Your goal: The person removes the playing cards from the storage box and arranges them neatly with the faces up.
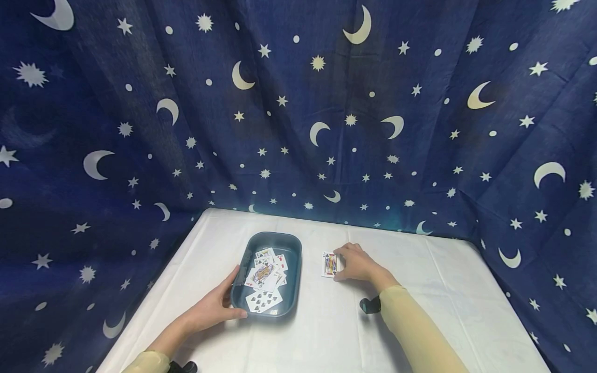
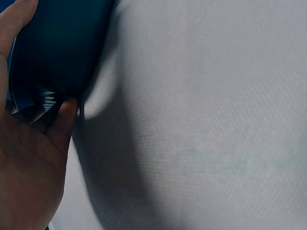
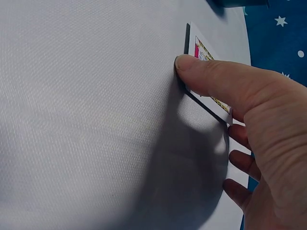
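A dark teal plastic tub (image 1: 293,290) stands left of centre with several playing cards (image 1: 264,300) lying loose and face up inside it. My left hand (image 1: 212,309) grips the tub's near left corner, thumb at the front rim and fingers along the left side. In the left wrist view the tub wall (image 2: 57,43) sits between thumb and fingers. To the right of the tub is a face-up court card (image 1: 329,264). My right hand (image 1: 358,263) holds this card by its opposite edges; the right wrist view shows the thumb over one edge of the card (image 3: 194,33).
A white cloth (image 1: 326,336) covers the table. Behind and at both sides hangs a dark blue curtain (image 1: 289,119) with moons and stars, meeting the table's back edge. A black wrist strap piece (image 1: 370,305) shows under the right wrist.
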Demonstrator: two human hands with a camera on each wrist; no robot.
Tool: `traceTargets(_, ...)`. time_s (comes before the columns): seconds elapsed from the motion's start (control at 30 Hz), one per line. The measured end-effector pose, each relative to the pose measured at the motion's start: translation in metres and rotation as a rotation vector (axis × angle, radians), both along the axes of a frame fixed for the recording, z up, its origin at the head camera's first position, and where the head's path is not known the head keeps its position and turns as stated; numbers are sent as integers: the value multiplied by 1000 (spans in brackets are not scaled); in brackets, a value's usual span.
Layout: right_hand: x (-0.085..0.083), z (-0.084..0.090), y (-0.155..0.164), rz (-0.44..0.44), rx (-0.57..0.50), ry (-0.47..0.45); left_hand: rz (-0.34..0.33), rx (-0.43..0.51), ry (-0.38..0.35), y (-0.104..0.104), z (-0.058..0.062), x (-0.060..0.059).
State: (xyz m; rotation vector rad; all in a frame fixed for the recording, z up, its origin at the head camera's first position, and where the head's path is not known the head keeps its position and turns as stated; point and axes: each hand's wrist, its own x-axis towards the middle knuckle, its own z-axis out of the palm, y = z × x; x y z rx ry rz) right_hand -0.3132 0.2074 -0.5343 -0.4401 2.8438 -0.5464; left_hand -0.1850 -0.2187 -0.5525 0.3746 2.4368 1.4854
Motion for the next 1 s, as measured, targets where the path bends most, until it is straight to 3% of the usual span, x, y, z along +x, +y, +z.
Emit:
traceTargets(0.27,0,-1,-2,8,14,11,-2,22,-1,0,4,2)
traceTargets(1.0,-2,-4,-2,16,36,-2,-6,26,3,0,2,1)
